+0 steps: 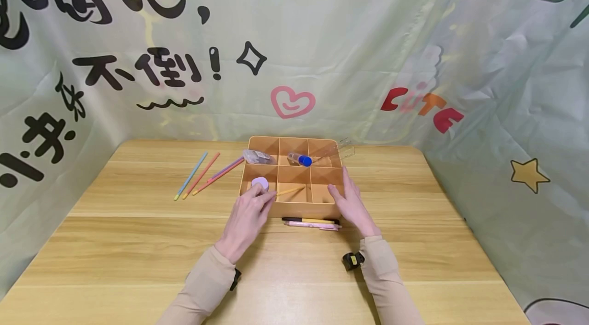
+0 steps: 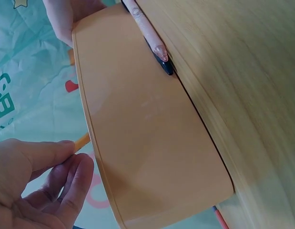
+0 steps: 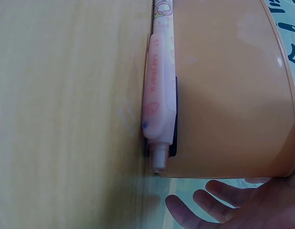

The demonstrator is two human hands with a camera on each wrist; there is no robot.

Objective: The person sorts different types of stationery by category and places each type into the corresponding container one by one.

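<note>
A light-brown compartment box [image 1: 306, 209] stands on the table. My left hand [image 1: 246, 215] is at its front left, its thumb and fingertips pinching one end of a thin yellow stick, perhaps a pencil [image 1: 291, 190], which reaches over the front middle compartment. In the left wrist view the box wall hides most of that yellow stick [image 2: 82, 141]. My right hand [image 1: 354, 205] rests against the box's right side with fingers extended, thumb over the front right compartment. Beyond my left fingers, a small lilac object [image 1: 260, 182] sits in the front left compartment.
Along the box's front lie a pink pen [image 3: 159, 90] and a black-and-yellow pen [image 1: 303, 219]. Back compartments hold a clear packet [image 1: 258, 157], a blue-capped tube [image 1: 304, 160] and a clear ruler-like strip [image 1: 346, 149]. Several yellow-tipped pencils [image 1: 201, 176] lie left; a fabric backdrop [image 1: 349, 59] surrounds the table.
</note>
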